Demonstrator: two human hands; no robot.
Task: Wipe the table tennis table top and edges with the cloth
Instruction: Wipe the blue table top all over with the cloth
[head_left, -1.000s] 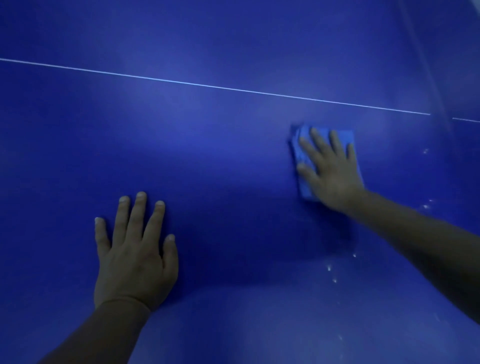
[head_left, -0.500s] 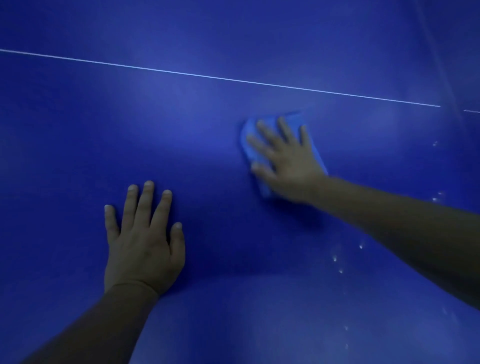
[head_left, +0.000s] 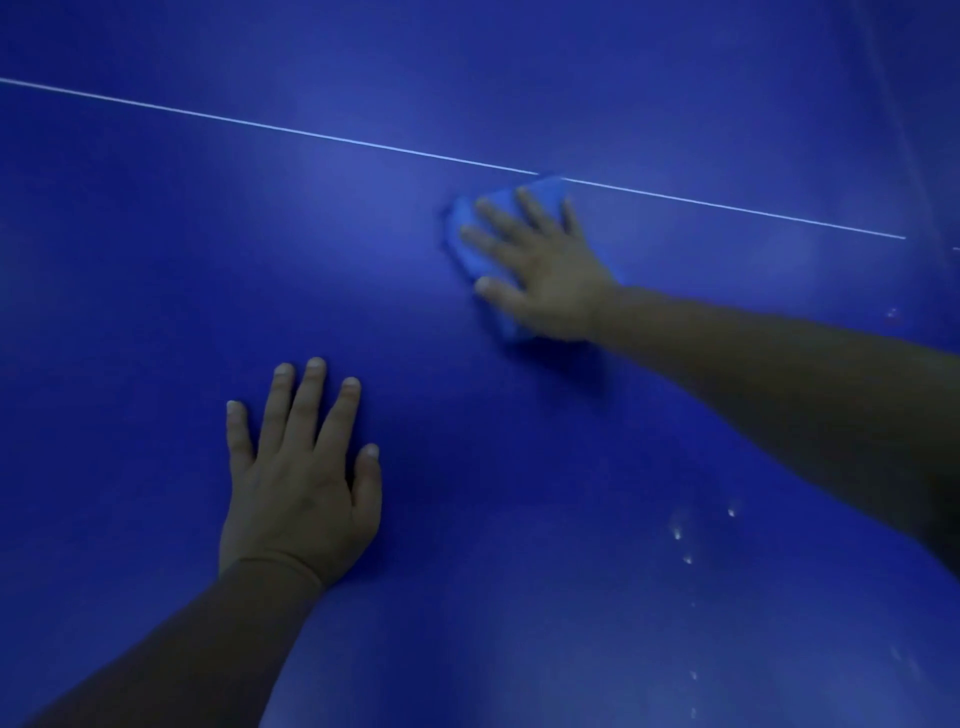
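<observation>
The dark blue table tennis table top (head_left: 156, 260) fills the whole view. A folded light blue cloth (head_left: 480, 244) lies flat on it at centre right, its far corner touching the thin white line (head_left: 260, 126). My right hand (head_left: 540, 265) presses down on the cloth with straight, spread fingers and covers most of it. Nearer to me on the left, my left hand (head_left: 301, 473) rests flat on the bare table top, fingers straight.
The white line runs from the upper left to the right edge. Several small pale droplets or specks (head_left: 685, 540) dot the table at lower right, under my right forearm. A darker band (head_left: 914, 104) crosses the far right.
My right hand has slid the cloth leftward and then farther away from me, up to the white line. My left hand stays planted in the same spot.
</observation>
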